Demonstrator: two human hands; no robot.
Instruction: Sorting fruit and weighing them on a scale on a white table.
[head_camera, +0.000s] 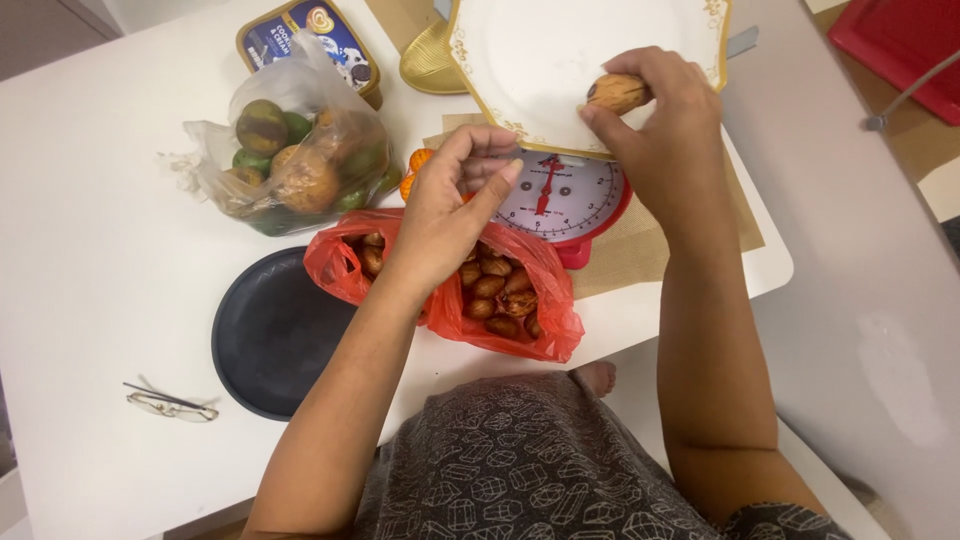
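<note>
My right hand (660, 125) holds a brown walnut (617, 92) over the white gold-trimmed plate (530, 60) that rests on a red kitchen scale (565, 200) with a round dial. Just left of the dial, my left hand (450, 205) hovers above an open red plastic bag (520, 300) of walnuts. Its fingers are curled and loosely apart with nothing visible in them. The red bag lies on the white table (90, 270) right in front of me.
A clear bag of green and brown fruit (295, 150) sits left of the scale, an ice-cream tub (310, 40) behind it. A black round plate (275, 335) lies left of the red bag, folded glasses (170, 403) near the table's edge. An orange fruit (415, 165) peeks behind my left hand.
</note>
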